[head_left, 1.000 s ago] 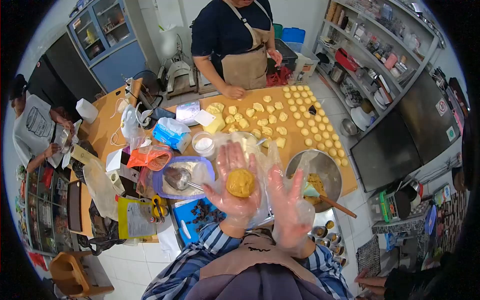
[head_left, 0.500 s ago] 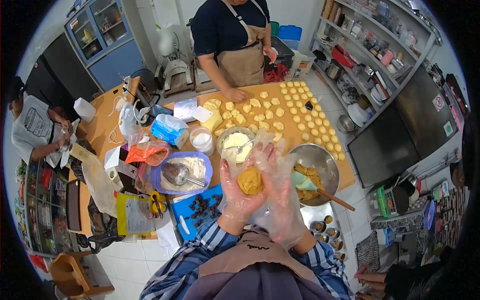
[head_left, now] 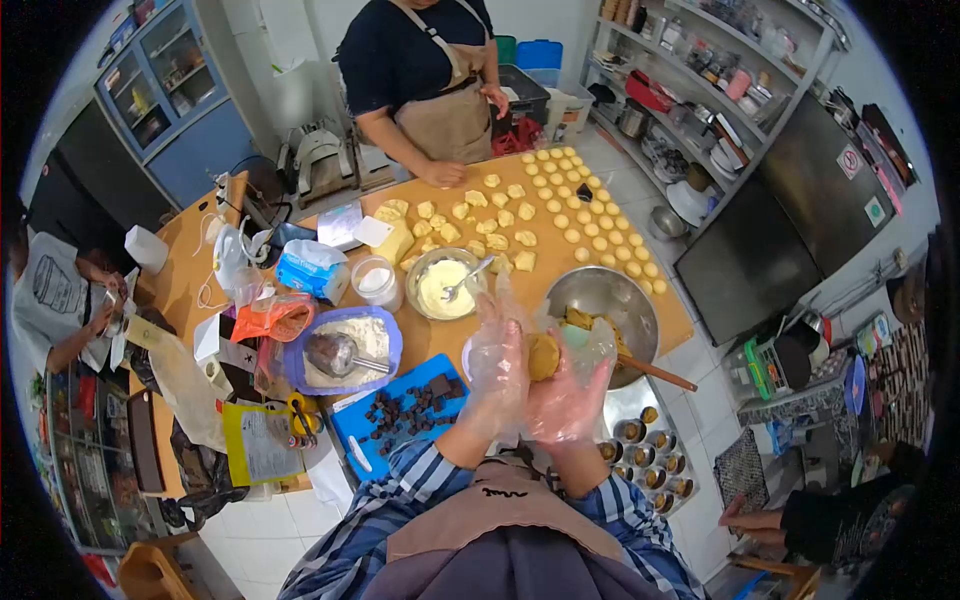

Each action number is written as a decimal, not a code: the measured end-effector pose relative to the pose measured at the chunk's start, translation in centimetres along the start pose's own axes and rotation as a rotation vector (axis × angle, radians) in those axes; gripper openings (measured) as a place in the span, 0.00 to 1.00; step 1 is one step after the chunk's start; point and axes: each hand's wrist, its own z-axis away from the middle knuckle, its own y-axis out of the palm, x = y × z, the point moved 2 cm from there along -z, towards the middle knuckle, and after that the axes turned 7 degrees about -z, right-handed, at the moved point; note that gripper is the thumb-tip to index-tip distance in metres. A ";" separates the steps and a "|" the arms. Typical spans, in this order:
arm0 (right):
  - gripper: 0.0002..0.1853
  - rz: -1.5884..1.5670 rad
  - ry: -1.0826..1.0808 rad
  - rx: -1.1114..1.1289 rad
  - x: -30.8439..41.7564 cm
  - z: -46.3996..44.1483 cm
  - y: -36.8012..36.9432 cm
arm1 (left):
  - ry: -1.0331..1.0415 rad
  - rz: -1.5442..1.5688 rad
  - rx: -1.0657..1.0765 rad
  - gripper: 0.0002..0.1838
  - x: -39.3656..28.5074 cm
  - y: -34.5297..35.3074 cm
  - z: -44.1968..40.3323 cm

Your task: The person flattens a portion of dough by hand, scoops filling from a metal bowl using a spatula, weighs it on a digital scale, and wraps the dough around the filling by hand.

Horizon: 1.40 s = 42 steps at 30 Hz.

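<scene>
Cupping a ball, half-open right hand partly hides steel bowl, left hand open

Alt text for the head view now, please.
A yellow-brown ball sits between the clear-gloved left hand and right hand, at a table. Beyond: rows of small dough balls and an aproned person; a metal bowl to the right.
</scene>
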 end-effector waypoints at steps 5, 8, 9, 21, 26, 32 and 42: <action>0.46 -0.046 0.074 0.131 2.1 1.0 -2.2 | -0.091 0.329 0.156 0.31 -2.3 -2.4 1.5; 0.47 0.035 0.087 0.076 1.9 1.9 -1.9 | 0.211 -0.325 0.263 0.37 -4.6 -4.3 2.1; 0.48 0.071 0.092 0.051 1.8 2.2 -1.8 | 0.273 -0.383 0.289 0.38 -4.7 -4.2 2.3; 0.53 0.275 0.298 0.016 2.8 5.5 -1.1 | 0.405 -0.036 0.523 0.40 -3.0 -3.1 3.0; 0.53 0.321 0.303 -0.035 3.5 7.3 -3.8 | 0.261 0.165 0.707 0.42 -1.7 -2.0 4.1; 0.40 0.270 0.258 -0.223 5.1 11.7 -10.6 | -0.230 0.864 0.426 0.44 4.2 -3.2 3.0; 0.16 0.463 -0.430 -0.816 16.3 13.2 -26.7 | -0.384 0.966 0.190 0.48 10.6 -7.4 1.6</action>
